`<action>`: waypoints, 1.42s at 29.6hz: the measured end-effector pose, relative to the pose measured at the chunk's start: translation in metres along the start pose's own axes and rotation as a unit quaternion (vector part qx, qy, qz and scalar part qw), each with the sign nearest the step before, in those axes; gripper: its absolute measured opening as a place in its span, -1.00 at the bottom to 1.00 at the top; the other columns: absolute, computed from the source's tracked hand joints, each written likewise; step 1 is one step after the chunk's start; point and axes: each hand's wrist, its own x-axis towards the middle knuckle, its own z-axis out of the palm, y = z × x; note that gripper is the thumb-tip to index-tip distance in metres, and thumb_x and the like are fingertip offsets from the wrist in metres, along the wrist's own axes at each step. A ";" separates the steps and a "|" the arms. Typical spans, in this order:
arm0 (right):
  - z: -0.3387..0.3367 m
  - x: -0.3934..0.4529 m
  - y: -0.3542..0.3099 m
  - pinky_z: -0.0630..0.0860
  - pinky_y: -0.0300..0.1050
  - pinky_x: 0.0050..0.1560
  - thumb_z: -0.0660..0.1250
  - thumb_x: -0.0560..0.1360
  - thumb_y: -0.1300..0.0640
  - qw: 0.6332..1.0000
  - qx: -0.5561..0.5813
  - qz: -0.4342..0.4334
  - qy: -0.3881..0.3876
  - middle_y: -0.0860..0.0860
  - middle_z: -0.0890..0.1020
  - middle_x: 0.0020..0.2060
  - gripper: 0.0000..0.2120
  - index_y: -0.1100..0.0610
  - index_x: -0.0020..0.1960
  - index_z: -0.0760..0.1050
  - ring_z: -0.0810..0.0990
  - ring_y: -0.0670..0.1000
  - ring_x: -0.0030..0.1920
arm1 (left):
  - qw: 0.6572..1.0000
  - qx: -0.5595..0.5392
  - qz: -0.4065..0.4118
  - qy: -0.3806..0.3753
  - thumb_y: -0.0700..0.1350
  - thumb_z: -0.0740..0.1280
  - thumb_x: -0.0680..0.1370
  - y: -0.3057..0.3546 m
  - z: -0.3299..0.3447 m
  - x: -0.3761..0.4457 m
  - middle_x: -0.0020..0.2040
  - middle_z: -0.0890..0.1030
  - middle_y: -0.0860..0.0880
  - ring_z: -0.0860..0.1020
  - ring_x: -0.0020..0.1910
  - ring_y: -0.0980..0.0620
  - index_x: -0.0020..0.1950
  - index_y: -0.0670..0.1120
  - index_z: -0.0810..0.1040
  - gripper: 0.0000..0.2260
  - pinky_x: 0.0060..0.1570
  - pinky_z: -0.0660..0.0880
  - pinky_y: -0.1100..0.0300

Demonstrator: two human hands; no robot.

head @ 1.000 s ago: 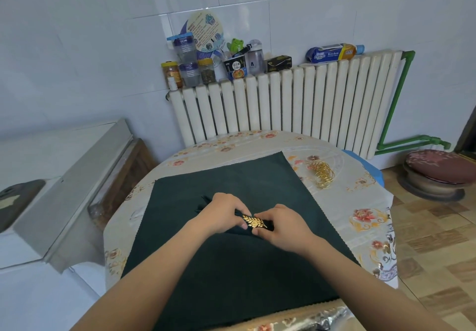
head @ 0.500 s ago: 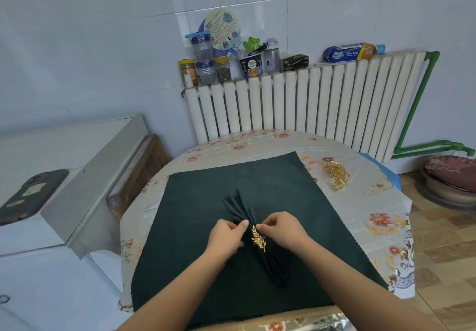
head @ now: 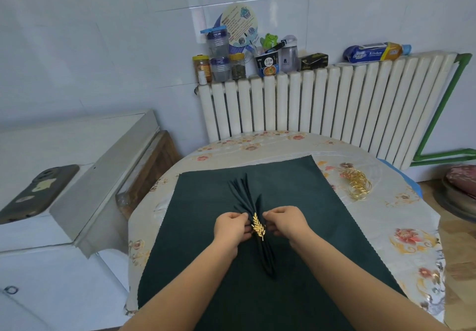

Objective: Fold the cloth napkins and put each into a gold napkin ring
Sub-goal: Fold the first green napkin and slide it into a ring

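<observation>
Now, from my remote seat, one pleated dark green napkin (head: 253, 211) lies at the middle of the counter (head: 401, 217), already threaded through a gold napkin ring (head: 258, 225) with a leaf ornament. My left hand (head: 231, 226) pinches the bundle at the ring's nine o'clock; my right hand (head: 286, 221) pinches it at three o'clock. I judge this one is nearly finished, only being seated and straightened. Beneath it a flat green cloth (head: 322, 227) lies unfolded, and spare gold rings (head: 356, 185) sit piled at two o'clock, so more seem left. On the radiator (head: 334, 104), a package (head: 373, 52) reads "Kitchen"; other labels are too small to read.
</observation>
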 end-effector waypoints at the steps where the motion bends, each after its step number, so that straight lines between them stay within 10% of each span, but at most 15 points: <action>1: 0.005 0.007 -0.005 0.55 -0.13 -0.14 0.36 0.49 0.19 1.000 0.031 0.002 0.003 0.05 0.62 -0.30 -0.89 0.15 -0.22 0.58 0.58 0.00 -0.26 | 1.000 -0.016 0.002 0.008 -0.21 0.28 0.59 0.006 -0.001 0.008 -0.16 0.61 -0.10 0.60 -0.20 0.01 -0.04 -0.22 0.50 -0.91 -0.27 0.55 0.22; 20: 0.123 0.306 -0.107 0.61 0.01 0.00 0.35 0.50 0.19 0.993 0.108 -0.010 0.043 0.13 0.66 -0.25 -0.78 0.12 -0.33 0.51 0.67 0.11 -0.13 | 0.988 -0.105 0.016 0.108 -0.25 0.28 0.57 0.112 -0.008 0.324 -0.24 0.61 -0.11 0.61 -0.24 -0.01 -0.11 -0.22 0.52 -0.91 -0.18 0.57 0.17; 24: 0.136 0.364 -0.121 0.61 -0.01 0.00 0.36 0.50 0.17 0.994 0.098 -0.013 0.048 0.12 0.67 -0.22 -0.88 0.22 -0.14 0.60 0.67 0.06 -0.16 | 0.990 -0.106 -0.003 0.095 -0.27 0.28 0.57 0.130 -0.002 0.380 -0.07 0.62 -0.17 0.61 -0.13 -0.06 0.10 -0.28 0.53 -0.85 -0.31 0.54 0.22; 32: 0.161 0.441 -0.123 0.59 0.04 0.03 0.40 0.46 0.09 0.997 0.034 -0.025 0.065 0.13 0.69 -0.23 -0.74 0.08 -0.39 0.52 0.67 0.11 -0.15 | 0.993 -0.024 0.027 0.109 -0.21 0.27 0.55 0.131 0.001 0.454 0.16 0.60 -0.22 0.59 0.14 -0.15 0.15 -0.26 0.54 -0.78 -0.15 0.49 0.14; 42: 0.157 0.430 -0.119 0.56 0.08 0.08 0.33 0.48 0.17 0.997 -0.016 -0.064 0.051 0.18 0.67 -0.13 -0.82 0.24 -0.02 0.63 0.63 0.17 -0.02 | 0.984 0.086 0.056 0.148 -0.05 0.28 0.54 0.131 0.007 0.448 0.14 0.60 -0.25 0.57 0.14 -0.23 0.14 -0.29 0.55 -0.66 0.15 0.53 -0.05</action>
